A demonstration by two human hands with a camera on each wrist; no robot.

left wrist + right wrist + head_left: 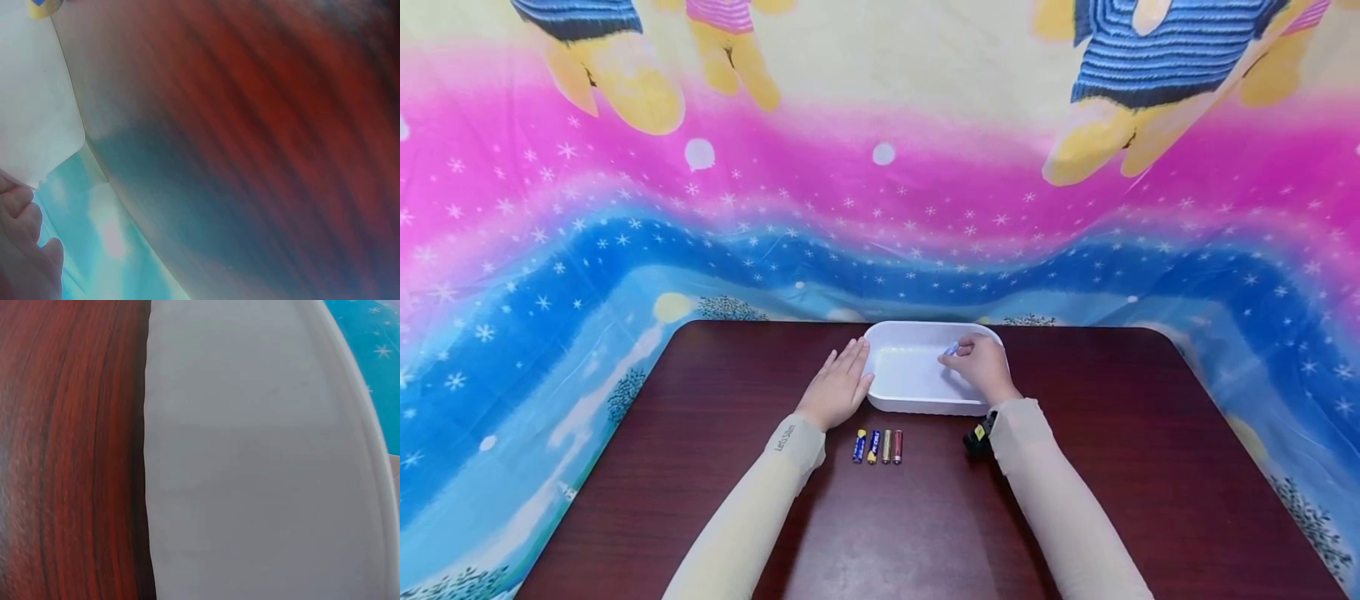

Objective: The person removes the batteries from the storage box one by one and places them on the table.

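The glossy, dark red-brown, wood-grained table carries a smooth white tray with rounded corners near its 12 o'clock edge. The left hand, fingers straight, rests at the tray's 9 o'clock wall. The right hand, in a narrow pinch, is over its 3 o'clock part. Four shiny cylindrical batteries lie parallel, long axes 12-to-6, at the right hand's 8 o'clock; the left hand is nearer. The pinch holds a slim pale-blue object, tilted toward 2 o'clock.
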